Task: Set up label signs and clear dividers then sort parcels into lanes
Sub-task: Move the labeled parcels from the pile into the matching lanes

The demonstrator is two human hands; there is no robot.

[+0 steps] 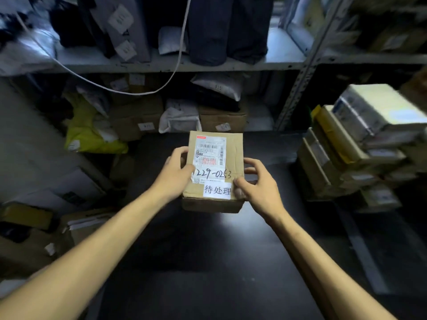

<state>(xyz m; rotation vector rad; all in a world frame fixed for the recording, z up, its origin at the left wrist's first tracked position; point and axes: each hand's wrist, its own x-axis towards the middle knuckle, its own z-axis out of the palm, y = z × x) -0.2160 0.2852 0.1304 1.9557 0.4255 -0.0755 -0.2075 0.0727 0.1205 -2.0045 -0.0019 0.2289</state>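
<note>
Cardboard box (215, 162) over dark surface (208, 262); left hand (176, 175) fingers curled round its left edge, right hand (256, 184) gripping right side, thumb on white sign (217, 191). Parcel stack (360, 144) at right.

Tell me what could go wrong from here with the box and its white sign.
1. The white paper sign on the brown cardboard box is pinned at one edge by the right hand's thumb; it may slip or sit crooked.
2. The left hand grips only the box's left edge, so the box could twist on the dark table.
3. The leaning stack of taped parcels at the right might topple if bumped.
</note>
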